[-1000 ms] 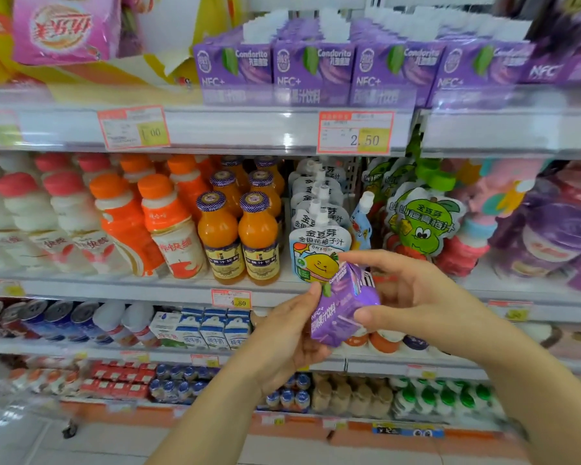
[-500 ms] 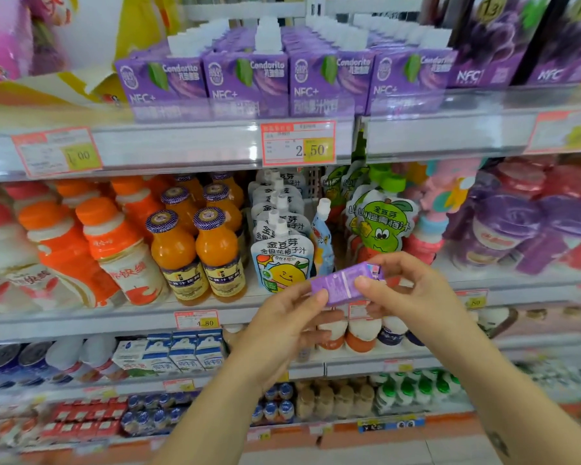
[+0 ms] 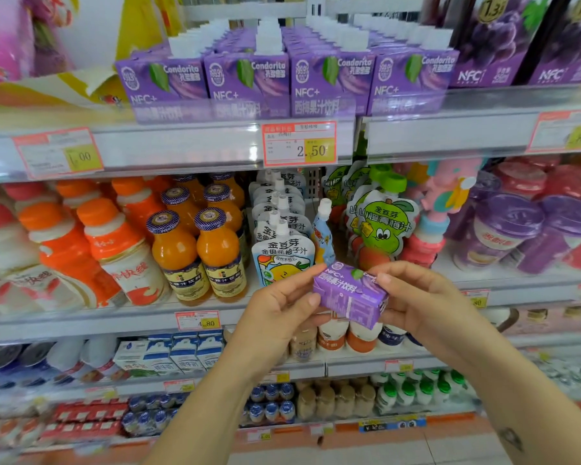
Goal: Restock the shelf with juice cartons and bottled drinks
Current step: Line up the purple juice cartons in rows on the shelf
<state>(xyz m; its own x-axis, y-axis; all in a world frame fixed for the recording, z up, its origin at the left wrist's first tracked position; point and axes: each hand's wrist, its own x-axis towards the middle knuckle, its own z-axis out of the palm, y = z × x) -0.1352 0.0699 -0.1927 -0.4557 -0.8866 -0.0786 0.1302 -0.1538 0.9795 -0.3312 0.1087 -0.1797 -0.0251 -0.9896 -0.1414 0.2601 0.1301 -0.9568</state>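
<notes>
Just right of the frame's centre, the fingers (image 3: pixel 303 276) of the left hand (image 3: pixel 279 317) pinch one end of a small purple carton (image 3: pixel 349 298), with the index finger along its top edge and the thumb against its near end. The right hand (image 3: pixel 426 307) takes the opposite end, its fingers (image 3: pixel 384 280) curled over the top corner and round the far side. Between the two grips the carton lies on its side, slightly tilted, with its printed face turned upward. It is held in the air in front of the middle shelf (image 3: pixel 81 325), level with that shelf's front edge.

Directly behind the carton stands a white pouch with a yellow fruit (image 3: pixel 282 260), first in a file of like pouches. A green pouch (image 3: pixel 379 226) stands behind the right fingers. Left of the pouches are two rows of orange juice bottles (image 3: pixel 198 256), and further left white bottles with orange caps (image 3: pixel 114 250). Purple cups (image 3: pixel 503 229) crowd the right edge of the frame.

Above, the upper shelf (image 3: pixel 182 146) carries four files of matching purple cartons (image 3: pixel 282 82), upright and packed side by side, over a price tag reading 2.50 (image 3: pixel 299 144). Tall dark grape cartons (image 3: pixel 497 45) stand at the upper right. Below the hands, blue-and-white milk cartons (image 3: pixel 182 357) line a lower shelf.
</notes>
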